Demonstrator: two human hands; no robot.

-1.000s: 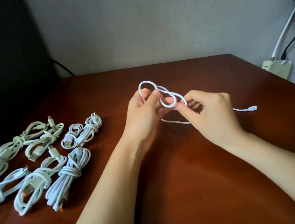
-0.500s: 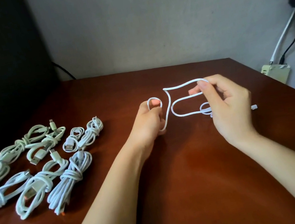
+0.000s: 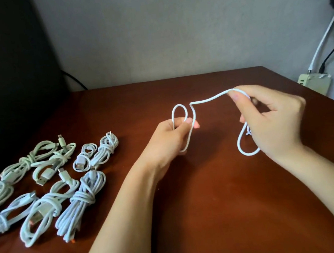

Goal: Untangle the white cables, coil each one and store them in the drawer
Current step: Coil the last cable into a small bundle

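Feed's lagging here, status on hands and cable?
Left hand pinching small loop of white cable. Right hand gripping its far stretch, loop hanging below. Tied bundles lie left, apart from hands.

My one camera sits on my head, facing forward and down, close over the counter (image 3: 222,217), with the wall (image 3: 166,26) beyond.

Cable (image 3: 208,99): white. Bundled cables (image 3: 45,185): white to pale green. Table (image 3: 209,208): reddish-brown. Wall (image 3: 165,19): plain grey.
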